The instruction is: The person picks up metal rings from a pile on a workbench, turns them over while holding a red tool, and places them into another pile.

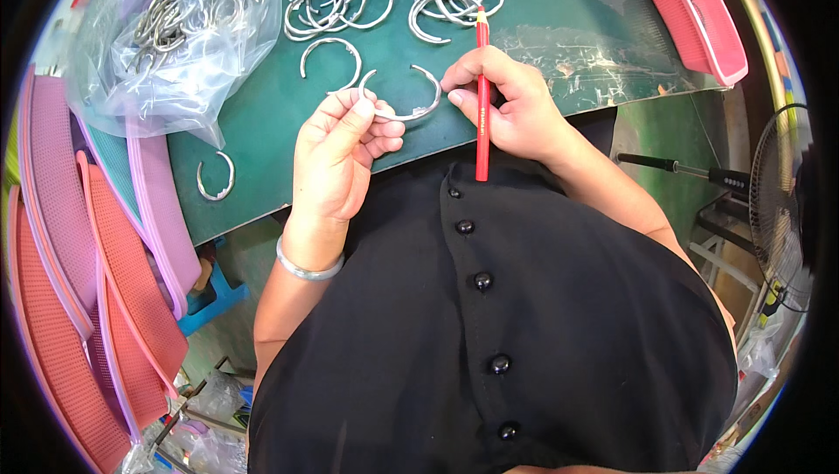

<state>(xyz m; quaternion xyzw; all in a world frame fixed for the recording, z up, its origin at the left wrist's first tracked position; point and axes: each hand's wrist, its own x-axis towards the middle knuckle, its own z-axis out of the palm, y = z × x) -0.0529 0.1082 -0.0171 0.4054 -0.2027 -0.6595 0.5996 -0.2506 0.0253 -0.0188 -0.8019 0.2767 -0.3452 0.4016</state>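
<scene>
Left hand point(336, 155): grip clamped on open ring point(422, 114), extending rightward
Right hand point(514, 103): holding red pencil point(482, 124), just beside ring

Ring point(412, 116): smooth, glossy metal. Pencil point(482, 120): glossy coating. Bag point(205, 68): wrinkled, translucent plastic. Counter point(262, 151): smooth, scuffed surface.

A silvery open bangle point(419, 114), gap facing away, is held beside a red pencil point(482, 116).
</scene>
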